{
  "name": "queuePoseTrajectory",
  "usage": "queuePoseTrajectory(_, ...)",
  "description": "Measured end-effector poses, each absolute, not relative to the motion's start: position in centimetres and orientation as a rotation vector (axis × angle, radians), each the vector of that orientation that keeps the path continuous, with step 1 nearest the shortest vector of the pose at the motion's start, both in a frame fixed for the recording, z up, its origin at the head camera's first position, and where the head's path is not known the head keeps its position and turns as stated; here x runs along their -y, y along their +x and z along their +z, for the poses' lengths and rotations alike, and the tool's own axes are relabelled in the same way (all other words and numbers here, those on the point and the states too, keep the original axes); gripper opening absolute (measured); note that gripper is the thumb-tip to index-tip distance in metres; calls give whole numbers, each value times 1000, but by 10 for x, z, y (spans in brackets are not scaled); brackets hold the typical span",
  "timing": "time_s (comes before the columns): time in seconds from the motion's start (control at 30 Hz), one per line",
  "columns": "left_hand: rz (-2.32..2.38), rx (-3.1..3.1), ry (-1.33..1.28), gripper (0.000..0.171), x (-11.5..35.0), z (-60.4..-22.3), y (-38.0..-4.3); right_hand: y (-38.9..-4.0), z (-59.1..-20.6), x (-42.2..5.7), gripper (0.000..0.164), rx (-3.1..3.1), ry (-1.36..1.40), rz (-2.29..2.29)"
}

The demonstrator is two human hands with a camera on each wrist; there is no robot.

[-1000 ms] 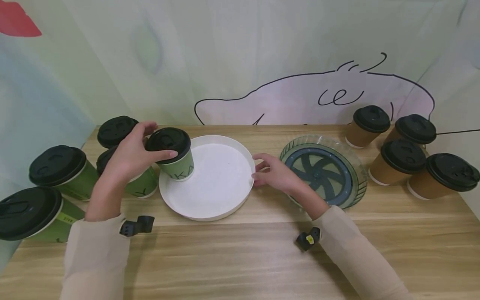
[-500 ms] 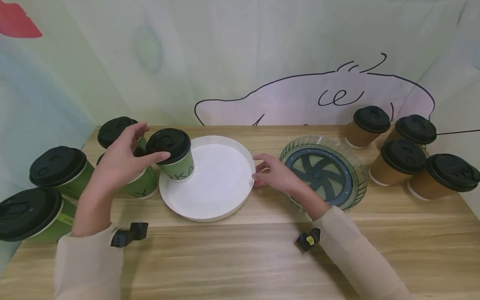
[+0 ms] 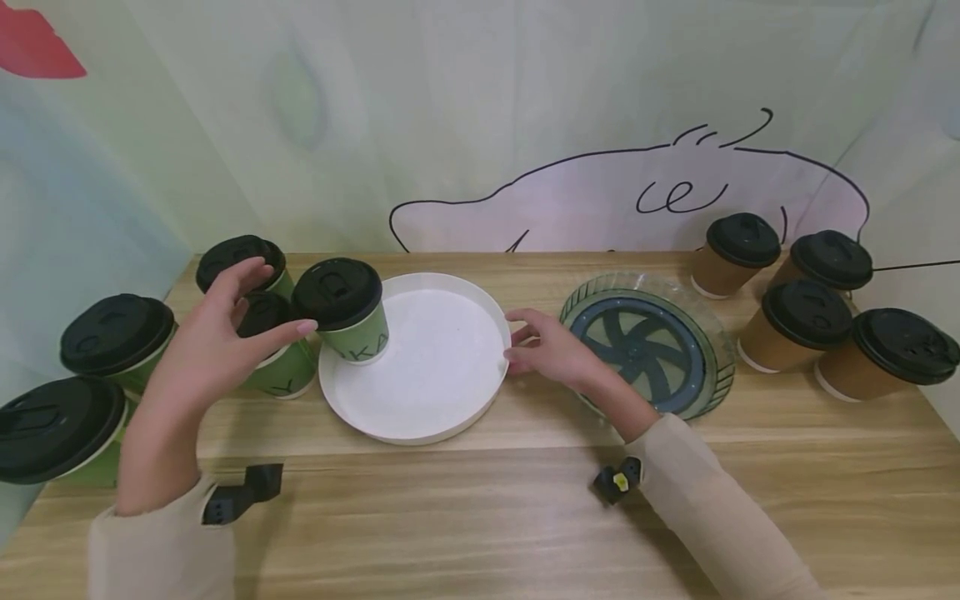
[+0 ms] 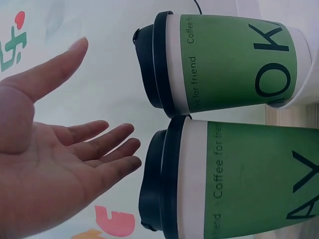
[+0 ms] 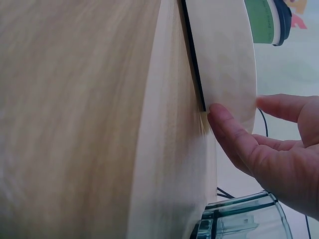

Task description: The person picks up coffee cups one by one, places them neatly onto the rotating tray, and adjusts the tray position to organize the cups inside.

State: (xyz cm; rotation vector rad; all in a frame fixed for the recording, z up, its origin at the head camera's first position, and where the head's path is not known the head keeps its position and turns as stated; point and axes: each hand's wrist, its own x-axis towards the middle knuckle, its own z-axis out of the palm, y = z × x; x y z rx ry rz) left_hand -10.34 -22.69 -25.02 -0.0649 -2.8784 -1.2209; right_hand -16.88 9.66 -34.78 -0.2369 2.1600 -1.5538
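A green paper coffee cup (image 3: 352,325) with a black lid stands upright on the left part of a round white tray (image 3: 442,392). Left of that cup, my left hand (image 3: 202,350) is spread with thumb and fingers apart, holding nothing. In the left wrist view, its fingertips are near the lid of another green cup (image 4: 259,174) beside the tray. My right hand (image 3: 551,350) touches the tray's right side. Seen from the right wrist, one fingertip lies low on the outer wall (image 5: 227,55) and another is at the rim.
Several more green lidded cups (image 3: 112,333) stand at the left. Right of the tray lies a clear ribbed glass dish (image 3: 720,392) with a blue spiral pattern. Several brown lidded cups (image 3: 783,333) cluster at the far right. A printed cloth (image 3: 465,108) rises behind the table (image 3: 465,517).
My left hand has let go of the green cup on the tray and drawn back to the left and nearer me. The cup, the tray and my right hand have stayed put.
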Motion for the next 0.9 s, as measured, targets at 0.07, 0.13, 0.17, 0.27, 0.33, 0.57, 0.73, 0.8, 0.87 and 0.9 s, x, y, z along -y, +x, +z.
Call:
queuePoseTrajectory(0.07,-1215,2875,-66,91,229,-251,-101,-169,-348,-97,55,-2163,-236,-1549)
queuePoseTrajectory(0.13,-1204,2875,-51,91,231,-251,-98,-169,-348,-97,55,-2165,-234,-1545)
queuePoseTrajectory(0.17,-1204,2875,-41,90,232,-251,-97,-169,-349,-97,55,-2166,-232,-1544)
queuePoseTrajectory(0.27,-1186,2872,-28,89,234,-252,-95,-169,-349,-97,55,-2166,-230,-1544)
queuePoseTrajectory(0.33,-1188,2870,-26,88,236,-253,-93,-169,-349,-97,54,-2164,-232,-1546)
queuePoseTrajectory(0.57,-1193,2884,5,89,244,-257,-87,-168,-350,-97,55,-2159,-250,-1564)
queuePoseTrajectory(0.73,-1158,2896,46,91,249,-259,-84,-167,-350,-98,54,-2166,-311,-1576)
queuePoseTrajectory(0.8,-1144,2906,63,92,251,-260,-83,-167,-350,-99,55,-2170,-340,-1577)
queuePoseTrajectory(0.87,-1136,2914,67,92,253,-261,-83,-167,-349,-99,55,-2185,-364,-1567)
queuePoseTrajectory(0.9,-1131,2917,69,92,254,-261,-82,-167,-349,-99,56,-2196,-376,-1557)
